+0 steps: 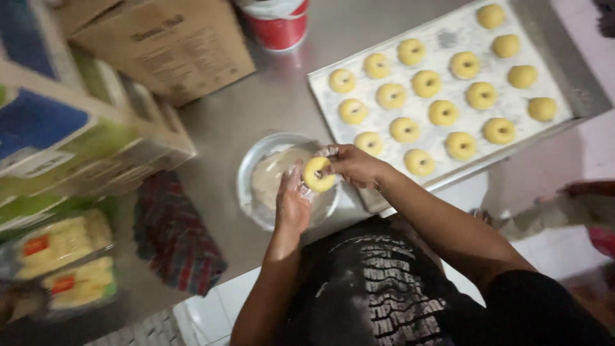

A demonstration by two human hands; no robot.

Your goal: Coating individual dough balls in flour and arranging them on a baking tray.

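Both your hands, left hand and right hand, held one yellow dough ring over the bowl, just left of the tray.

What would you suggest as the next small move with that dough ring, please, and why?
Probably carry the ring, held between both hands above the bowl, right to the tray. It already looks shaped with a hole, and the tray's near rows have bare spots.

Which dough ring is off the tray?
The dough ring held between the left hand and right hand, over the metal bowl; all others sit on the tray.
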